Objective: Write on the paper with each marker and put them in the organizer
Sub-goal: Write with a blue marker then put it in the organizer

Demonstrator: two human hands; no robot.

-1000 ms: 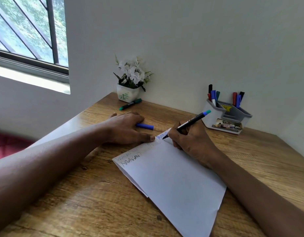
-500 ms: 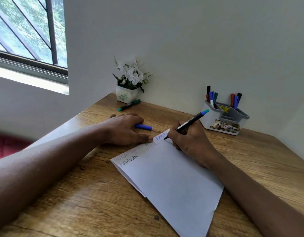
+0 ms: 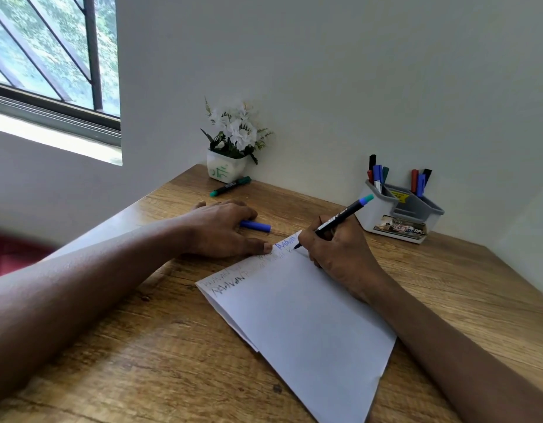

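Right hand (image 3: 334, 254) pinched marker (image 3: 335, 221) low on barrel, tip on far corner of paper (image 3: 310, 319); left hand (image 3: 224, 230) lay flat, fingers (image 3: 264, 247) pinning its edge; marker likely light, stiff, slick, best held near tip; organizer (image 3: 383, 216) stood nearby

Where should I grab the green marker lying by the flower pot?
The green marker lies flat on the desk, with the flower pot close behind it. So pinch its black barrel mid-length, coming from above on the near side.
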